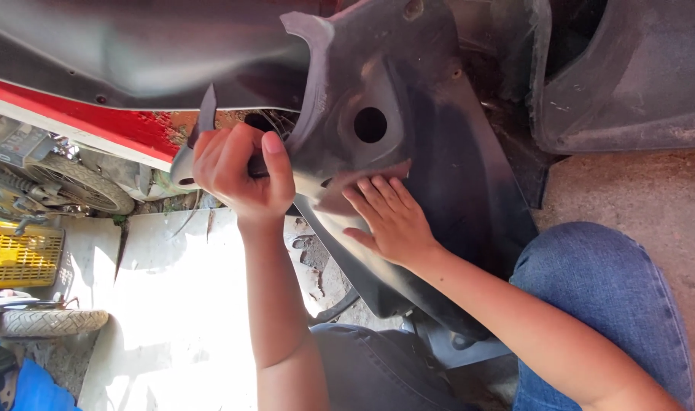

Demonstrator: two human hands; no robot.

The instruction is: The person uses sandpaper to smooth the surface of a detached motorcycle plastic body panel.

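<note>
A large black plastic fender liner [431, 152] with a round hole hangs under a red car body [96, 114]. My left hand [241, 171] is closed around a tool with a dark metal tip [206, 110], held against the liner's edge by the red body. My right hand [389, 221] lies flat with fingers spread on the liner's lower surface, pressing it. My knees in blue jeans [606, 304] are below.
A yellow crate [20, 255] and a tyre [47, 321] lie at the left on pale concrete slabs [172, 304]. A motor with a fan guard [73, 183] sits behind them. Another black panel [629, 76] is at the top right.
</note>
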